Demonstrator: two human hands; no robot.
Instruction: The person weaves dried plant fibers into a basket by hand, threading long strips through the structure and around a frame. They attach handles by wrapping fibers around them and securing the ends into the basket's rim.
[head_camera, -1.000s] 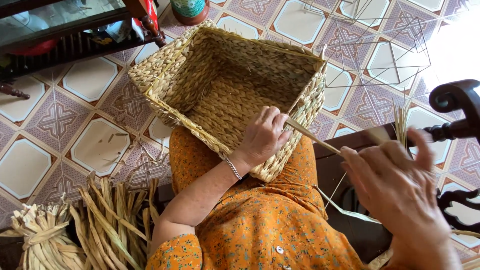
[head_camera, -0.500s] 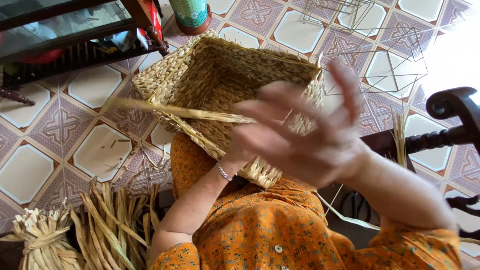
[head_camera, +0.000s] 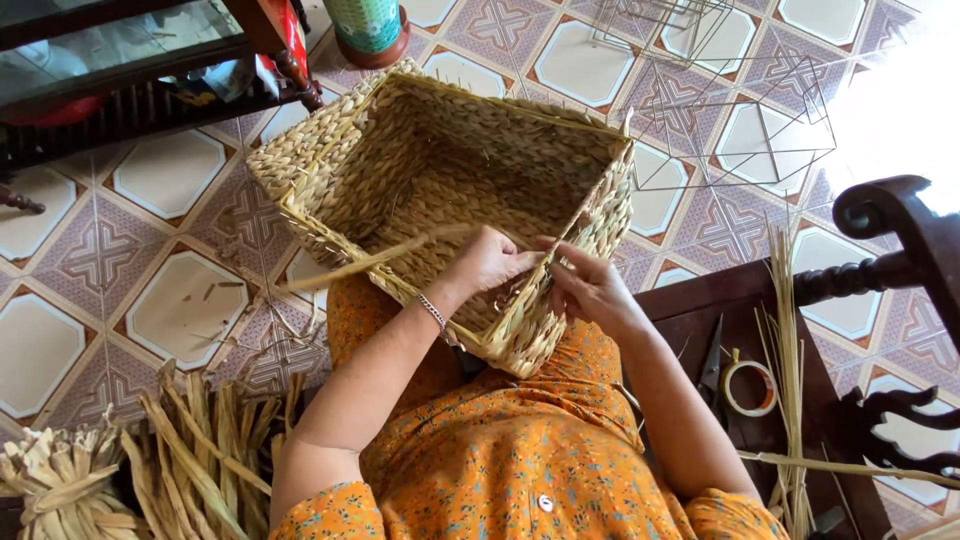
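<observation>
A rectangular woven straw basket (head_camera: 330, 150) rests on my lap, tilted with its opening facing me. My left hand (head_camera: 492, 262) is inside the near corner, pinching a long straw strand (head_camera: 372, 260) that sticks out to the left over the rim. My right hand (head_camera: 588, 285) grips the same near rim from the right, fingers closed on the weave and the strand's end. Both hands nearly touch at the corner. I wear an orange patterned dress and a bracelet on the left wrist.
Bundles of dried straw (head_camera: 160, 460) lie on the tiled floor at lower left. A dark wooden chair (head_camera: 890, 250) at right holds scissors (head_camera: 712, 370), a tape roll (head_camera: 748, 388) and thin reeds (head_camera: 785, 350). Wire frames (head_camera: 740, 120) stand at upper right, a cabinet (head_camera: 130, 80) at upper left.
My right hand swept across from the right and came down onto the basket's near rim. The long strand was pulled through leftward; the basket now sits steadier.
</observation>
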